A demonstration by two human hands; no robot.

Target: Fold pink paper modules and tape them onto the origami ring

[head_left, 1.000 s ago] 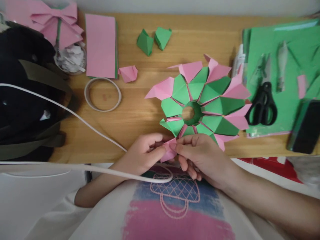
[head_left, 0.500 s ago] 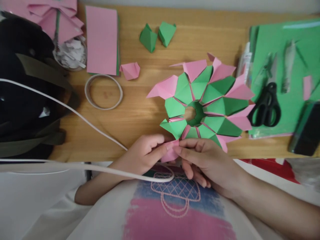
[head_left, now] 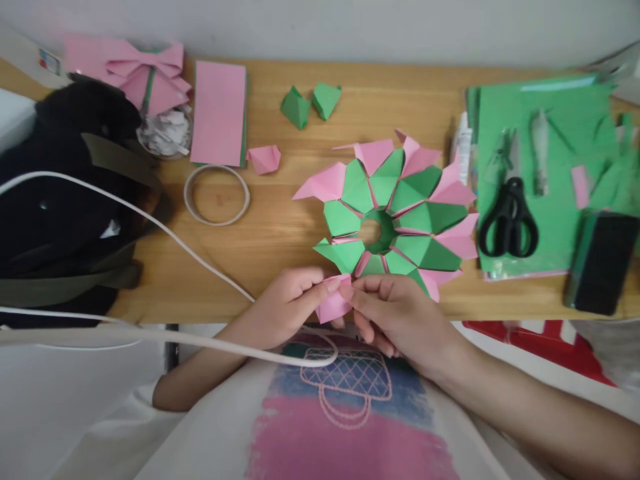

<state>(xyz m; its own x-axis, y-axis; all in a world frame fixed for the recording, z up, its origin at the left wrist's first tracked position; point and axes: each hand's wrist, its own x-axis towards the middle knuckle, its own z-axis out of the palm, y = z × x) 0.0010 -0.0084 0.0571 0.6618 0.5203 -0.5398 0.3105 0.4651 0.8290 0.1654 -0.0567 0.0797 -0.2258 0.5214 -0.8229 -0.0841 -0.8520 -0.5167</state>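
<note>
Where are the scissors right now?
In the head view, the scissors lie toward the right on the green sheets, between the paper wreath and the phone.

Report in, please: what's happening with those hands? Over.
Left hand and right hand: both pinching pink paper. Green-and-pink paper ring: right beside them. White cable: crosses view over left forearm.
</note>
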